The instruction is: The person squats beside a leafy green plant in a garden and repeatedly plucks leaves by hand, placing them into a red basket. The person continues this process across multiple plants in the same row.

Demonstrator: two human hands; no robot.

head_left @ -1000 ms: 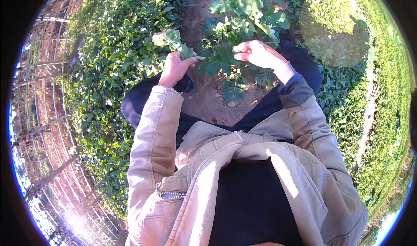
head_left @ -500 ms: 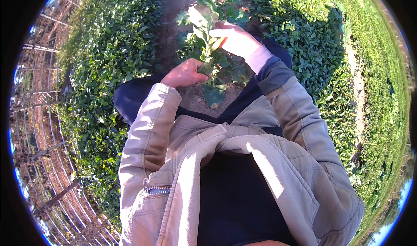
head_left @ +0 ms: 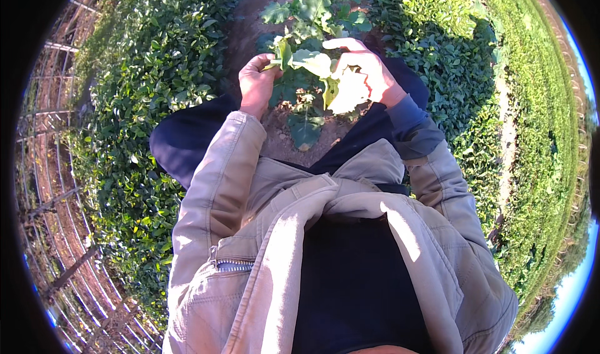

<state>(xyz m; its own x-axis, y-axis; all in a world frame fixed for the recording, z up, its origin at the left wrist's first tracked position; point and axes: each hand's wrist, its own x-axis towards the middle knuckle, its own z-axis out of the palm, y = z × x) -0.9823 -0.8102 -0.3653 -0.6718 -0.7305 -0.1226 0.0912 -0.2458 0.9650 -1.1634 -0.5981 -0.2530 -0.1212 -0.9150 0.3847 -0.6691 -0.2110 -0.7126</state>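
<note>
A leafy green plant (head_left: 311, 16) grows from bare brown soil (head_left: 294, 138) in front of my knees. My left hand (head_left: 256, 85) is closed around a leaf stalk on the plant's left side. My right hand (head_left: 369, 72) grips a pale, sunlit leaf (head_left: 347, 91) on the right side, fingers curled over it. Both hands sit close together above the plant's lower leaves. My beige jacket sleeves and dark trousers fill the lower middle of the view.
Dense low green bushes (head_left: 144, 91) run along the left, and another green row (head_left: 462, 72) lies on the right. A wire fence with wooden posts (head_left: 56, 241) curves along the far left. A pale dirt strip (head_left: 509, 129) runs on the right.
My left hand has risen from beside my knee up to a leaf stalk. My right hand has come in closer and now holds a large pale leaf.
</note>
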